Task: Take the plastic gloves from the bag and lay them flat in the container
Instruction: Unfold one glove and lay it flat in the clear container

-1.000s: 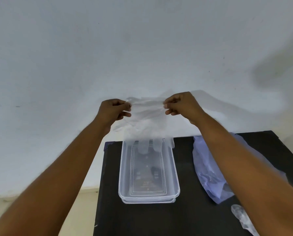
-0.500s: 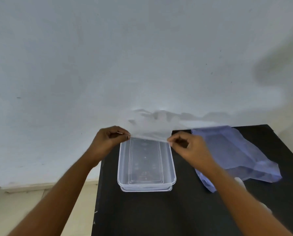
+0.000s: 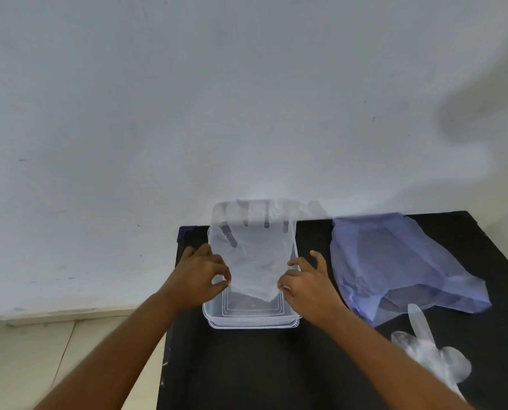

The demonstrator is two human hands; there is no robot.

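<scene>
The black tabletop [image 3: 246, 365] fills the lower middle and right of the frame, under a pale wall. On it, right of centre, lies the bluish bag [image 3: 394, 261], slack and crumpled, its mouth toward the lower right. Left of the bag stands the clear container [image 3: 251, 319], a long shallow tub running away from me toward the wall.

Draped over the container is the plastic glove [image 3: 255, 255] I am laying down: its fingers hang over the far rim at the frame's centre, and its cuff sags into the near half of the tub. My left hand [image 3: 201, 276] pinches the glove's left edge at the cuff, thumb and fingers closed on the film. My right hand [image 3: 304, 281] is at the right edge with fingers partly spread; I cannot tell whether it grips or only touches. Another glove [image 3: 430, 350] lies bunched at lower right, near the bag's mouth.

I judge this film nearly weightless, limp and clingy. It will fold on itself and stick to skin, so the two cuff corners are the places to hold, kept taut. A light stroke down the palm should flatten it.
</scene>
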